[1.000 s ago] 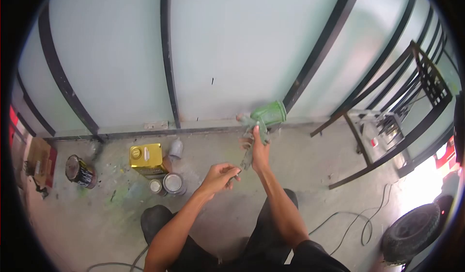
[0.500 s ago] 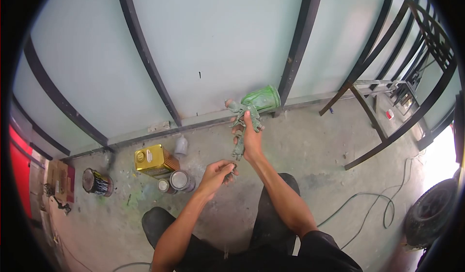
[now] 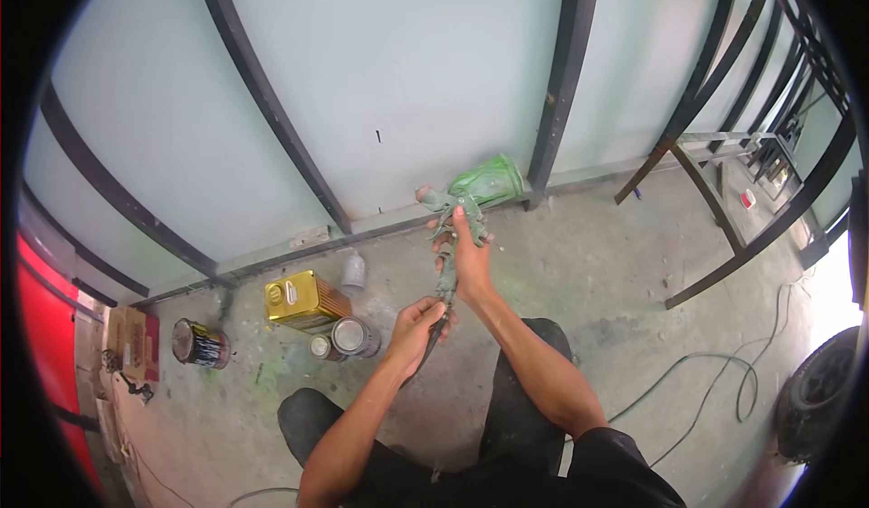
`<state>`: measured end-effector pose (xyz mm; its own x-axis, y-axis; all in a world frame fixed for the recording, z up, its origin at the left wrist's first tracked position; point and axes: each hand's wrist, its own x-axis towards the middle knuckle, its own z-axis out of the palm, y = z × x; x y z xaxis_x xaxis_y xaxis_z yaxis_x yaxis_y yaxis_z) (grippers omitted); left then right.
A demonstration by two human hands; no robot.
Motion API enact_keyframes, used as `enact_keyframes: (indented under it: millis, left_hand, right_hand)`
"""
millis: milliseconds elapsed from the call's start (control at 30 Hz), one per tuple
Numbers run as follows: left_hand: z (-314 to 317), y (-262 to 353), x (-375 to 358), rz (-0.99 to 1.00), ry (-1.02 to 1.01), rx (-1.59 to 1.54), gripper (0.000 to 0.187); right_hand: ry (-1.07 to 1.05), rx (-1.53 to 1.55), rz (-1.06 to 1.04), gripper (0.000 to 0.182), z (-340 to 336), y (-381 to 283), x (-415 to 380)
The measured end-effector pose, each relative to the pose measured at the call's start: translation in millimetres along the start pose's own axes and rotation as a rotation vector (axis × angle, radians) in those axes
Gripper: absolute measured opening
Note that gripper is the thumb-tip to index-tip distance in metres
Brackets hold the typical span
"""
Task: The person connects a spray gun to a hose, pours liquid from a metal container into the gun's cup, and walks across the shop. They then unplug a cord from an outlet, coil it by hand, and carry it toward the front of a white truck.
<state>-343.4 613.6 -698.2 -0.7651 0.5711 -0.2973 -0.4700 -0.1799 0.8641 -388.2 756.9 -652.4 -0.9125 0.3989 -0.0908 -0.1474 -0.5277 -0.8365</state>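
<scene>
My right hand (image 3: 472,259) is wrapped round a paint spray gun (image 3: 441,202) crusted with grey-green paint. The gun's translucent green cup (image 3: 487,182) points away toward the wall, up and right of the hand. Just below the handle, my left hand (image 3: 416,329) has its fingers closed on a dark air hose (image 3: 433,338), whose end is right at the bottom of the gun's handle. From there the hose runs down past my left wrist. The fingers partly hide the joint between hose and handle.
Left on the concrete floor stand a yellow metal can (image 3: 303,298), two small paint tins (image 3: 356,336), a grey container (image 3: 353,271) and a black can (image 3: 199,345). A metal frame (image 3: 711,205) leans at the right, with a loose hose (image 3: 747,372) and a wheel (image 3: 819,395) nearby.
My left hand has moved up slightly to the gun's handle, and the hose now shows below it. My right hand keeps its hold on the gun. The view has shifted a little.
</scene>
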Motion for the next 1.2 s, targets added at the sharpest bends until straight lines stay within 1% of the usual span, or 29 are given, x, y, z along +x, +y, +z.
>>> enact_keyframes:
  millis: [100, 200, 300, 500, 600, 800, 900, 1000, 1100, 1200]
  left_hand:
    - [1, -1, 0, -0.015, -0.031, -0.113, 0.015]
    - [3, 4, 1, -0.018, -0.056, -0.144, 0.018]
    - [-1, 3, 4, 0.0, -0.082, -0.134, 0.022]
    - [3, 9, 0, -0.038, -0.064, -0.058, 0.025]
    - [-2, 6, 2, -0.058, -0.044, -0.087, 0.021]
    - [2, 5, 1, -0.004, -0.014, -0.125, 0.011]
    - [2, 2, 4, 0.015, -0.012, -0.09, 0.011]
    - [1, 10, 3, -0.079, 0.002, -0.16, 0.013]
    - [1, 11, 4, -0.082, -0.057, -0.102, 0.014]
    - [-5, 11, 5, -0.081, -0.046, -0.073, 0.013]
  right_hand:
    - [0.0, 0.002, 0.024, 0.04, -2, 0, -1]
    - [-0.002, 0.002, 0.013, 0.041, -3, -3, 1]
    - [-0.003, -0.002, -0.006, 0.042, -4, -6, 2]
    - [-0.005, -0.019, -0.012, 0.044, -4, -1, 3]
    - [-0.002, -0.021, -0.005, 0.045, -3, 1, 4]
    - [0.011, -0.092, 0.011, 0.047, 0, 6, 5]
    - [0.006, -0.109, -0.003, 0.046, 0, 5, 5]
    - [0.019, -0.129, -0.01, 0.047, 0, 8, 7]
    - [0.019, -0.136, -0.011, 0.047, -3, 6, 7]
    - [0.019, -0.123, -0.01, 0.047, -1, 8, 9]
